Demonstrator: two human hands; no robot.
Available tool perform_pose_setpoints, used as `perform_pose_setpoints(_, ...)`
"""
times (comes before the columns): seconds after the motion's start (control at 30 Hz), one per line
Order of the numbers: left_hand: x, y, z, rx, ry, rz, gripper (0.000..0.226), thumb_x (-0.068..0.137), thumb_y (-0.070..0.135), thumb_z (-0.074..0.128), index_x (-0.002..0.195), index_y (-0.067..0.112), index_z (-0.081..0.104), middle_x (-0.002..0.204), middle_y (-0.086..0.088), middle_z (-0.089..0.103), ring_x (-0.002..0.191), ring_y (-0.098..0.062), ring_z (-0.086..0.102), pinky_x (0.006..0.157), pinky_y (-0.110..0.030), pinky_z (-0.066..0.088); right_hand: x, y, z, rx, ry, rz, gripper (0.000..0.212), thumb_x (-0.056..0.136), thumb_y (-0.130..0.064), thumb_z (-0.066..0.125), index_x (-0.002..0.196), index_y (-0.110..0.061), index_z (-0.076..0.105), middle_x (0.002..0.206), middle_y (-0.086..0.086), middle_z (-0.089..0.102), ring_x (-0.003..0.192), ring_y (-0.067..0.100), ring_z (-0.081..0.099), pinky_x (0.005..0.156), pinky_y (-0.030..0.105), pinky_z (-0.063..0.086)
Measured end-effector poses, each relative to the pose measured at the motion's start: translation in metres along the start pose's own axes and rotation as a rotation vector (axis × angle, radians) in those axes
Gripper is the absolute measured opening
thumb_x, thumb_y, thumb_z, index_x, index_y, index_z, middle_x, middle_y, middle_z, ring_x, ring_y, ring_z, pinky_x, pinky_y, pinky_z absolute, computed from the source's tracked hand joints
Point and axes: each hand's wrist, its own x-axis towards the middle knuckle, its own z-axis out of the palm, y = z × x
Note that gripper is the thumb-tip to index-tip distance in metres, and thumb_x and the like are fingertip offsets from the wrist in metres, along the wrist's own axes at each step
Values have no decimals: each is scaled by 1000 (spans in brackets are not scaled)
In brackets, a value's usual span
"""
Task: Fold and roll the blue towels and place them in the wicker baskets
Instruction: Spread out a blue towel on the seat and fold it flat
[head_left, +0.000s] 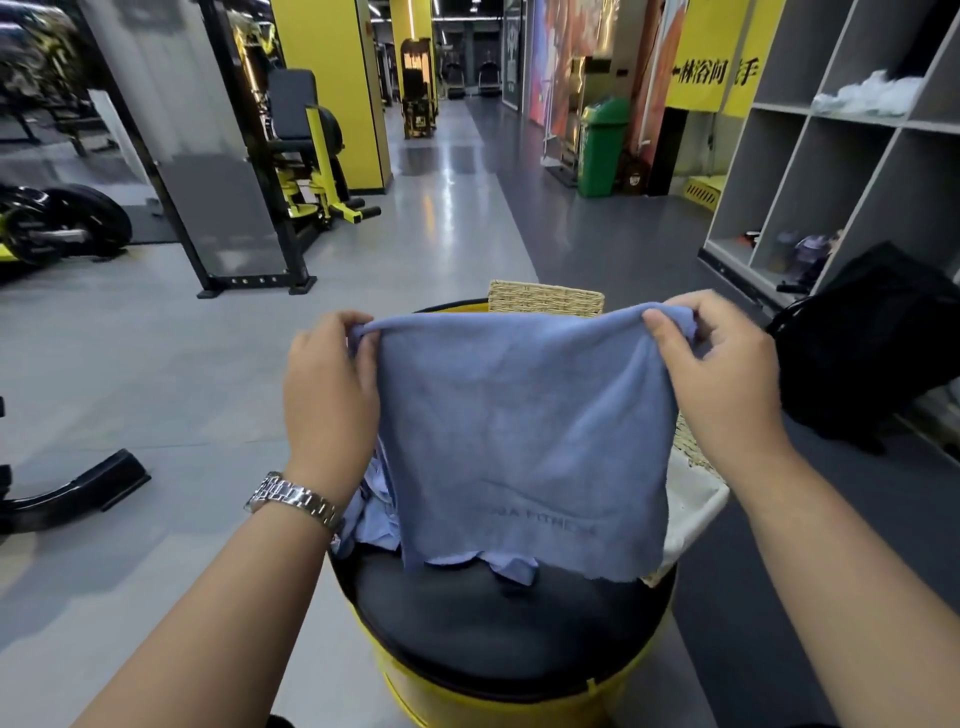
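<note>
Blue towel (524, 441) hangs soft and floppy over the stool (498, 623) — left hand (330, 395) and right hand (722, 384) fingers pinch its top corners shut, the best spots to hold.

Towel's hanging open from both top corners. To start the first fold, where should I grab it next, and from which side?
Keep the left hand on its corner of the blue towel. Likely best: bring the right hand down its own edge to the free bottom corner, coming from the right. The towel hangs flat, its bottom hem loose above the black stool top.
</note>
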Motion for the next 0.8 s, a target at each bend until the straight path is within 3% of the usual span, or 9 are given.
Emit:
perform_pose_setpoints(0.13, -1, -19, 18, 155, -271, -65, 13, 96, 32, 50, 103, 24, 58, 77, 8, 53, 75, -22, 53, 59, -30, 31, -3, 28, 30, -148, -266, 147, 7, 87, -27, 61, 82, -23, 64, 75, -3, 65, 73, 21, 60, 66, 37, 48)
perform_pose_setpoints(0.2, -1, -29, 25, 160, -302, -69, 11, 96, 33, 50, 100, 25, 58, 73, 10, 51, 71, -22, 56, 52, -28, 29, -5, 38, 41, -160, -297, 195, 8, 88, -27, 60, 83, -23, 65, 76, -4, 65, 73, 19, 59, 64, 36, 47)
perform_pose_setpoints(0.33, 0, -43, 34, 250, -285, -61, 14, 98, 38, 45, 101, 28, 55, 73, 6, 55, 65, -20, 52, 46, -26, 26, -7, 48, 49, -160, -320, 211, 8, 88, -28, 61, 86, -23, 66, 78, -6, 65, 75, 17, 59, 64, 34, 47)
perform_pose_setpoints(0.5, -22, -53, 25, 137, -265, -19, 13, 99, 33, 42, 103, 26, 52, 81, -1, 59, 70, -24, 54, 53, -32, 35, -21, 45, 38, -90, -382, 180, 8, 88, -24, 61, 84, -19, 66, 79, -4, 66, 78, 17, 60, 70, 39, 50)
perform_pose_setpoints(0.6, -32, -39, 7, 27, -121, 16, 17, 101, 27, 40, 106, 20, 54, 85, 4, 56, 76, -17, 49, 65, -33, 36, -20, 27, 19, -3, -299, 127, 8, 88, -22, 61, 81, -21, 65, 77, -5, 65, 76, 12, 60, 67, 32, 47)
perform_pose_setpoints(0.7, -26, -27, -3, -34, 6, 43, 18, 101, 25, 40, 105, 16, 55, 85, 6, 53, 75, -11, 45, 66, -26, 30, -10, 11, 8, 40, -172, 66, 8, 88, -23, 62, 81, -19, 65, 76, 0, 65, 72, 15, 59, 65, 30, 45)
perform_pose_setpoints(0.8, -14, -28, 5, -2, -52, -11, 18, 99, 32, 42, 109, 19, 49, 84, 3, 56, 72, -18, 47, 63, -33, 34, -3, 22, 20, -51, -199, 97, 16, 86, -34, 58, 82, -20, 63, 74, 0, 64, 72, 23, 58, 70, 35, 47)
